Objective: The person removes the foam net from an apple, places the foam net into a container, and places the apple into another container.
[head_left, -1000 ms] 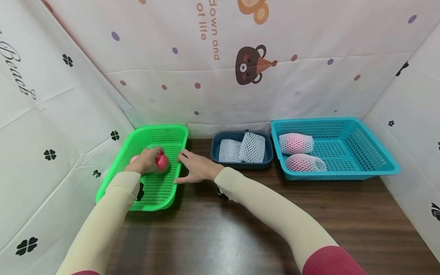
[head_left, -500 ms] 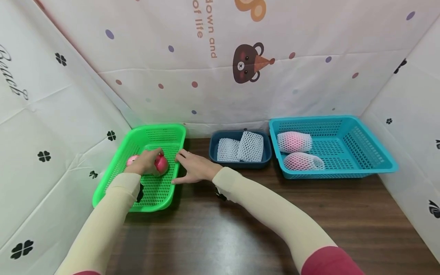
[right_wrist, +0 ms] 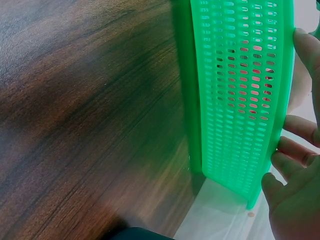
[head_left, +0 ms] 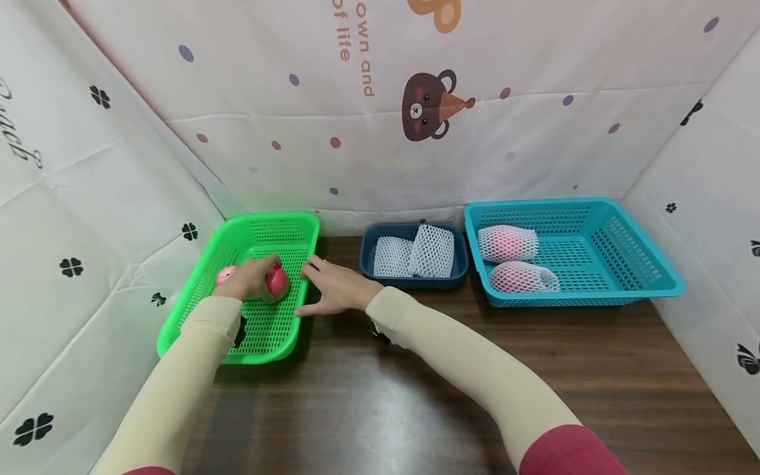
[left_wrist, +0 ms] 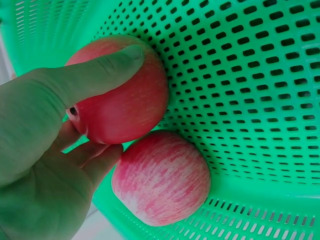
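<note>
My left hand [head_left: 246, 280] is inside the green basket [head_left: 261, 360] and grips a red apple [left_wrist: 132, 110]; in the left wrist view the thumb lies across it and the fingers curl beneath. Touching that apple is a second, paler streaked apple [left_wrist: 162, 180], which sits in the basket and is partly covered by my hand in the head view. My right hand [head_left: 338, 287] rests its spread fingertips on the basket's right rim. Seen from the right wrist, the fingers [right_wrist: 290, 160] touch the rim from outside, and the apples show faintly through the slots.
A small dark blue tray [head_left: 415, 284] holds two white foam net sleeves [head_left: 433, 252] at the back middle. To its right, a blue basket [head_left: 644, 293] holds two pinkish fruits [head_left: 507, 243] in foam nets. Printed cloth walls [head_left: 368, 165] enclose the wooden table [head_left: 380, 389].
Both hands stay almost where they were, the left on the apple and the right at the rim. The head view has shifted slightly; the paler apple shows a little more beside my left hand.
</note>
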A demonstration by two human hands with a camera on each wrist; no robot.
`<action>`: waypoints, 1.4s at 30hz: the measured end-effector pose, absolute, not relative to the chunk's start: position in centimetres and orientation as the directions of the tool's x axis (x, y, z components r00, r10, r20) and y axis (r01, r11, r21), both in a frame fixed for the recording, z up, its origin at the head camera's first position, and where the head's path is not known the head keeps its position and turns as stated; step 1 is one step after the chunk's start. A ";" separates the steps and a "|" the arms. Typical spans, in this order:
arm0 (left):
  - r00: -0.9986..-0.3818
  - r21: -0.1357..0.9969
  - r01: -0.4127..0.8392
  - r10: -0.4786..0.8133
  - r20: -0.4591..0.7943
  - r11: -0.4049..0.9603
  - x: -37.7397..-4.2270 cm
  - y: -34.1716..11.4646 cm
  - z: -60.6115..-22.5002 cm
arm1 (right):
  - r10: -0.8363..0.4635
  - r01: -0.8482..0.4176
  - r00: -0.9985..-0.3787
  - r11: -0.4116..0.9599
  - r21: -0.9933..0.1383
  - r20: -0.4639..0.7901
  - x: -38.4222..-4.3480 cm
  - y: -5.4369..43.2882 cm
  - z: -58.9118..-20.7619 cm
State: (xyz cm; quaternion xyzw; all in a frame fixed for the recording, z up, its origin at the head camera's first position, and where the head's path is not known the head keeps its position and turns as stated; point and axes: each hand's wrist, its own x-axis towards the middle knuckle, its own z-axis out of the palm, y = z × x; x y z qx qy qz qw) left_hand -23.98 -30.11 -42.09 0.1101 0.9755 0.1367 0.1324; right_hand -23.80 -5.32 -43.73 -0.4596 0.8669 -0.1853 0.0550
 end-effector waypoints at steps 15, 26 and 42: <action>-0.937 0.260 0.185 0.250 -0.243 0.948 -23.9 -29.9 -41.9 | -0.820 -0.784 -0.567 0.507 -0.358 0.078 -23.7 -5.2 -43.5; -0.939 0.309 0.168 0.247 -0.239 0.936 -23.6 -30.1 -41.7 | -0.834 -0.815 -0.548 0.514 -0.269 0.064 -23.7 -5.3 -43.4; -0.966 0.357 0.188 0.237 -0.100 0.915 -23.6 -30.0 -41.6 | -0.844 -0.818 -0.535 0.509 -0.268 0.032 -23.6 -4.8 -43.1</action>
